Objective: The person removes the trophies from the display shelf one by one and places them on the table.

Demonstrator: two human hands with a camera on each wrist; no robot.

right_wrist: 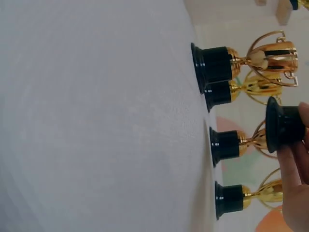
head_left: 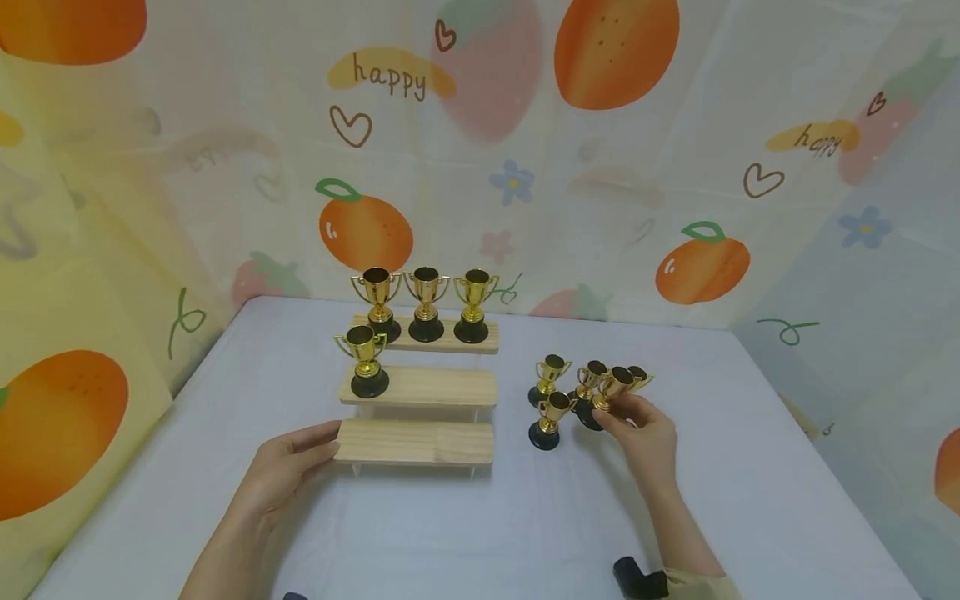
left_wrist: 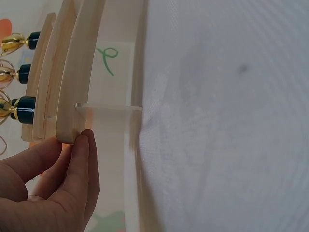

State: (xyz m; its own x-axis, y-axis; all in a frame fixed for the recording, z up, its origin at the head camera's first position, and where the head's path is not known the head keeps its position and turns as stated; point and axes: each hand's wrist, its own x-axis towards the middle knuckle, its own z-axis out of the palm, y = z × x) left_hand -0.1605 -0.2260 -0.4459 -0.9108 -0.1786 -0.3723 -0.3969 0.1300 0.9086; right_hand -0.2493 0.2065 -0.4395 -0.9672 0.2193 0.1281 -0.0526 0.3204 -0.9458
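My left hand (head_left: 279,471) pinches the left end of the lowest board of a three-tier wooden display stand (head_left: 420,442). In the left wrist view, thumb and fingers (left_wrist: 79,159) grip the board's corner from both faces. My right hand (head_left: 647,437) holds a small gold trophy cup (head_left: 617,382) by its black base (right_wrist: 285,128), which hangs clear of the table in the right wrist view. Around it stand several like trophies, among them a near one (head_left: 551,423) and a left one (head_left: 549,379). Another trophy (head_left: 365,358) stands at the left of the middle board.
Three trophies, including a middle one (head_left: 426,304), line the top board (head_left: 491,337). Clear supports (left_wrist: 111,107) carry the boards above the white tablecloth (head_left: 375,542). A fruit-print cloth (head_left: 480,192) hangs behind. A dark object (head_left: 640,579) lies by my right sleeve.
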